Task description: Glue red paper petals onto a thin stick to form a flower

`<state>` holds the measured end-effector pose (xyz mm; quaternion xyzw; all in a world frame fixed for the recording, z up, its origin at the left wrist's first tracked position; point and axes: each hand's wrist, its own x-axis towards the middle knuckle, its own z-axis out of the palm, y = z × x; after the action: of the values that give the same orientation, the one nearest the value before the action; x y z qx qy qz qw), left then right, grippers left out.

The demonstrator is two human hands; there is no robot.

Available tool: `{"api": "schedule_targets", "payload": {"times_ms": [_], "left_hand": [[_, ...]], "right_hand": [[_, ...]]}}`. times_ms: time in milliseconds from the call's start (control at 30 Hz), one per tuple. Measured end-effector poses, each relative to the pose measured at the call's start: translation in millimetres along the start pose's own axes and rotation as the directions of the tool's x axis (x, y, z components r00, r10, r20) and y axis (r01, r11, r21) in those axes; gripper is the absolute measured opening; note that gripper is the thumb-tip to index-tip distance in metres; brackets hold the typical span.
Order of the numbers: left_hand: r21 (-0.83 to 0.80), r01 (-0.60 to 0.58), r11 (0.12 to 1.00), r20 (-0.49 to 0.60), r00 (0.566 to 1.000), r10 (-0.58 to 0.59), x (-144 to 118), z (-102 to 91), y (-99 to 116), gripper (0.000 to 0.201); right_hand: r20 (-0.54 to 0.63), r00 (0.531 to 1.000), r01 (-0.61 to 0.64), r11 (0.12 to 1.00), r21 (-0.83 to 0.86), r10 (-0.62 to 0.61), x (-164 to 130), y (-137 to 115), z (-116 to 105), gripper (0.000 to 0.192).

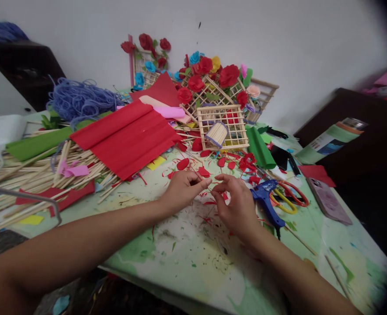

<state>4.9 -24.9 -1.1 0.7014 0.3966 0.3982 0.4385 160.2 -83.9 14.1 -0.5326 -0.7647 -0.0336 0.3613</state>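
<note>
My left hand (183, 189) and my right hand (235, 205) meet over the middle of the table (186, 249). Both pinch small pieces of red paper (217, 191) between their fingertips; a thin wooden stick seems to run between them, but it is too small to be sure. Loose red paper petals (183, 164) and scraps lie scattered just beyond my fingers. A blue glue gun (267, 202) lies right beside my right hand.
Folded red crepe paper (127, 133) and a heap of wooden sticks (32, 168) fill the left side. Stick lattices with paper roses (213, 83) stand at the back. Red-and-yellow scissors (290, 199) and a phone (329, 200) lie at the right; blue yarn (78, 98) sits back left.
</note>
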Motion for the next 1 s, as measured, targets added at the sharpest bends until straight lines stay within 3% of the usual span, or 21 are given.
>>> {"api": "schedule_targets", "payload": {"times_ms": [167, 267, 400, 500, 600, 733, 833, 1000], "left_hand": [[-0.066, 0.021, 0.998, -0.067, 0.997, -0.025, 0.3, -1.0, 3.0, 0.037], [-0.171, 0.068, 0.983, -0.103, 0.991, -0.087, 2.9, -0.7, 1.1, 0.038], [-0.272, 0.124, 0.954, -0.106, 0.982, -0.158, 6.3, 0.5, -3.7, 0.037], [-0.312, 0.132, 0.941, -0.112, 0.978, -0.174, 7.7, 1.2, -4.9, 0.037], [-0.326, 0.110, 0.939, -0.115, 0.981, -0.154, 7.7, 1.7, -3.5, 0.038], [-0.296, 0.114, 0.948, -0.083, 0.986, -0.144, 5.3, 2.6, -0.9, 0.040], [-0.271, 0.106, 0.957, -0.060, 0.990, -0.127, 2.9, 3.7, -0.2, 0.039], [-0.181, 0.090, 0.979, -0.026, 0.995, -0.096, -0.1, 5.0, 0.5, 0.039]], "right_hand": [[-0.020, 0.989, 0.143, 0.977, -0.157, -0.148, -0.4, -0.7, -0.6, 0.020], [-0.018, 0.989, 0.140, 0.972, -0.188, -0.146, 0.7, 1.7, -1.5, 0.023], [-0.086, 0.996, -0.027, 0.997, -0.067, 0.021, 5.6, 15.7, -6.4, 0.021], [-0.139, 0.969, -0.201, 0.979, 0.037, 0.204, 11.6, 30.9, -12.8, 0.015], [-0.069, 0.953, -0.288, 0.951, 0.112, 0.296, 16.0, 36.2, -16.7, 0.012], [0.016, 0.997, -0.079, 0.995, 0.055, 0.078, 14.3, 19.2, -12.8, 0.017], [0.025, 0.996, 0.085, 0.995, -0.057, -0.083, 9.7, 1.5, -8.3, 0.014], [-0.013, 0.988, 0.154, 0.978, -0.141, -0.157, 5.3, -10.7, -7.3, 0.011]]}}
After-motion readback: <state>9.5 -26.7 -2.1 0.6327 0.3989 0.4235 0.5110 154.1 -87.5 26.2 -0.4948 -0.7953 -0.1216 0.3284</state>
